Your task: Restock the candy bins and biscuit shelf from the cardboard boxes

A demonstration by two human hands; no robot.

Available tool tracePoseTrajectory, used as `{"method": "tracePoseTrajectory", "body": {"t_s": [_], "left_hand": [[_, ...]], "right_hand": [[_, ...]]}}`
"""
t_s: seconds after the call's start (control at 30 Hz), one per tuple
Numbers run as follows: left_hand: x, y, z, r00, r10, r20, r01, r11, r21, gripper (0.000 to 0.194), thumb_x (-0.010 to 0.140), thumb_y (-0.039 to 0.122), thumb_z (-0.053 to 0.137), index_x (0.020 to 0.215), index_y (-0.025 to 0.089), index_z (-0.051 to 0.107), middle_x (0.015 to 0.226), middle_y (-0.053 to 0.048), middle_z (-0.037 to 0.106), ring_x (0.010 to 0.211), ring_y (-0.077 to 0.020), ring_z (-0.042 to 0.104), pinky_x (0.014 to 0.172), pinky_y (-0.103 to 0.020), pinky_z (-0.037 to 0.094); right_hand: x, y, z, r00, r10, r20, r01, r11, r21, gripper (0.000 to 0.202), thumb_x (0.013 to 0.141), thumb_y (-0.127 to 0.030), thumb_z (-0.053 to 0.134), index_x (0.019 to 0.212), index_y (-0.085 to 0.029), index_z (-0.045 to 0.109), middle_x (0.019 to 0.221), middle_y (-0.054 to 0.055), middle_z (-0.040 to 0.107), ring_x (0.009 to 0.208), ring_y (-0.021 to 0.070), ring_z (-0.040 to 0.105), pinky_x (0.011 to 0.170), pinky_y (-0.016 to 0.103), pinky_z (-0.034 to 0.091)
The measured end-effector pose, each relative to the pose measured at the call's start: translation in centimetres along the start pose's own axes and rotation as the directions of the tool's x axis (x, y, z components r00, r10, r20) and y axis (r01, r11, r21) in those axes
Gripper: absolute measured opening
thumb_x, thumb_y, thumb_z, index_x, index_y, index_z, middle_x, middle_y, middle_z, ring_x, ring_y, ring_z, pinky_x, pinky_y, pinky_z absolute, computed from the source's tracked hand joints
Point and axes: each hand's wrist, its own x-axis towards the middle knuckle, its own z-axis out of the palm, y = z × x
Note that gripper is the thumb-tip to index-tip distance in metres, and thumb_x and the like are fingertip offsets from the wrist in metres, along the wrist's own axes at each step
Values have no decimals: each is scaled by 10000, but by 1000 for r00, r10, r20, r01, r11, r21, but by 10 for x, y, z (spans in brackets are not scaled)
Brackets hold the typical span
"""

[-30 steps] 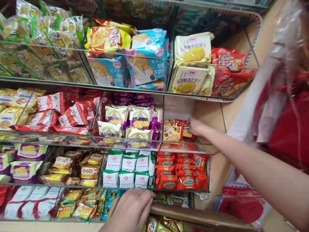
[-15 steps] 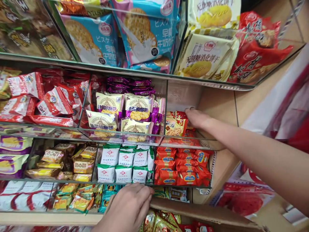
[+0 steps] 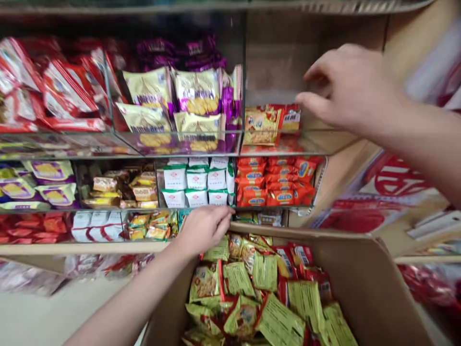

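Biscuit packets [image 3: 264,271] lie loose in an open cardboard box [image 3: 378,278]; similar packets [image 3: 262,126] sit in the shelf compartment [image 3: 273,81] above it. Hands are well apart. The right hand [image 3: 345,86] hangs just beside the compartment packets, thumb and fingers parted, apparently holding nothing, though blur obscures the fingertips. The left hand [image 3: 207,228] lies over the far rim of the box; whether it clamps the cardboard cannot be told.

For good handling, steady the rim with the left hand, keep the right wrist above the clear front panel [image 3: 212,143], and hold packets by their flat faces to avoid crushing the biscuits.

A glass divider [image 3: 244,57] bounds the compartment on the left; cream-and-purple packets [image 3: 198,91] stand beyond it. Red packets [image 3: 252,179] occupy the tier below, with white packets [image 3: 175,178] to their left. The upper shelf edge [image 3: 162,6] limits access overhead.
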Motion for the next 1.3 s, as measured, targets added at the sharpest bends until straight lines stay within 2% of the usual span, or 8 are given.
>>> {"method": "tracePoseTrajectory", "body": {"t_s": [0.17,0.27,0.33,0.6,0.73,0.9,1.07,1.3], "left_hand": [[4,4,6,999,2,-39,0,999,48,272,854,267,346,973,201,582,859,-2,651,749,-152,606,627,-240,425],[6,7,6,999,0,-52,4,998,70,279,851,266,341,966,195,585,847,-5,652,747,-149,606,631,-237,428],[6,9,7,999,0,-48,4,996,89,280,852,266,337,962,191,583,843,-8,652,745,-150,606,633,-239,427],[5,14,10,998,-2,-64,11,990,137,298,866,285,324,982,188,581,839,-7,655,731,-149,602,619,-235,414],[4,13,10,998,19,-68,-10,990,138,290,865,276,325,969,196,583,845,3,657,737,-152,604,629,-237,416],[5,12,10,999,1,-43,5,989,151,293,868,291,317,986,197,568,853,-8,653,745,-159,602,625,-234,417],[7,8,7,999,-7,-43,11,995,95,283,863,286,324,995,203,559,913,-15,642,801,-170,594,682,-259,436],[0,55,-7,992,3,-124,-73,823,-563,258,847,267,417,1073,166,489,1026,-56,584,916,-140,550,806,-269,455]], "right_hand": [[-146,-37,0,913,-392,-118,409,870,275,383,868,-404,272,610,-225,491,559,12,521,561,144,485,503,276,361],[-220,-54,44,790,-493,364,316,836,449,279,873,-279,335,726,-219,564,684,18,589,652,177,530,629,335,421],[-250,-59,76,707,-316,633,16,901,433,292,879,-273,314,839,-175,586,843,81,609,814,212,560,741,357,430],[-273,-64,110,571,-160,805,-258,896,361,305,730,-315,532,945,-99,547,1002,187,573,946,324,520,791,428,414],[-269,-57,104,536,-242,809,-324,826,461,172,771,-269,431,839,-166,551,886,88,630,836,213,575,735,318,451],[-271,-42,107,556,-272,785,-360,773,523,349,678,-40,372,922,-157,592,1004,91,628,960,178,561,837,277,409],[-271,-36,105,635,-226,739,-358,761,541,128,667,-118,494,597,-191,573,711,44,639,712,194,588,674,286,419],[-234,-48,50,852,36,523,-403,681,611,218,882,-311,277,816,-206,457,755,24,587,703,154,544,650,266,398]]}}
